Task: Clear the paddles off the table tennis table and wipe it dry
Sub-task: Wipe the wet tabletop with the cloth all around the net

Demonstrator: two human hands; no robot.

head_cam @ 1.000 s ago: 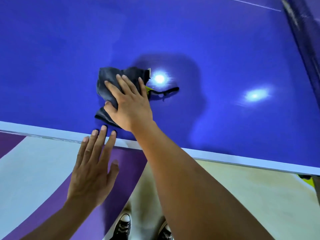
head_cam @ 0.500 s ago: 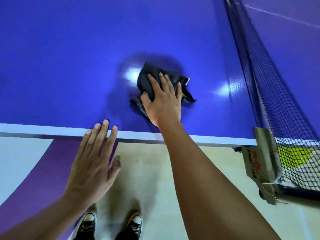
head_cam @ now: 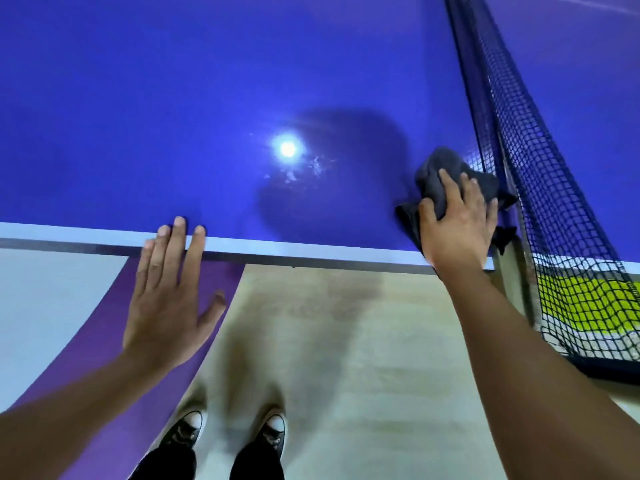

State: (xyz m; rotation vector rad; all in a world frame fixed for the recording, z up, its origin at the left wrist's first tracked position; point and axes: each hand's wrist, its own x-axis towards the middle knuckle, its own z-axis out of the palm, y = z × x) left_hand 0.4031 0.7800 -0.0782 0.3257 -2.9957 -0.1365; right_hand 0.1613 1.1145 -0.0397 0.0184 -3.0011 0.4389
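Note:
The blue table tennis table point(head_cam: 173, 116) fills the upper view, with its white edge line running across the middle. My right hand point(head_cam: 453, 223) presses flat on a crumpled dark grey cloth point(head_cam: 440, 174) at the table's near right corner, right beside the net. My left hand point(head_cam: 166, 292) is spread with straight fingers, its fingertips resting on the table's white near edge. A few small wet smears point(head_cam: 301, 169) show on the surface below a lamp reflection. No paddle is in view.
The dark net point(head_cam: 526, 150) runs along the right side and hangs over the table edge with its post. Below the table lies a pale floor with purple and white bands, a yellow patch behind the net, and my two black sneakers point(head_cam: 228, 434).
My right hand has slid the cloth to the right along the table, up to the net. The view has shifted right too. My left hand stays spread at the near edge.

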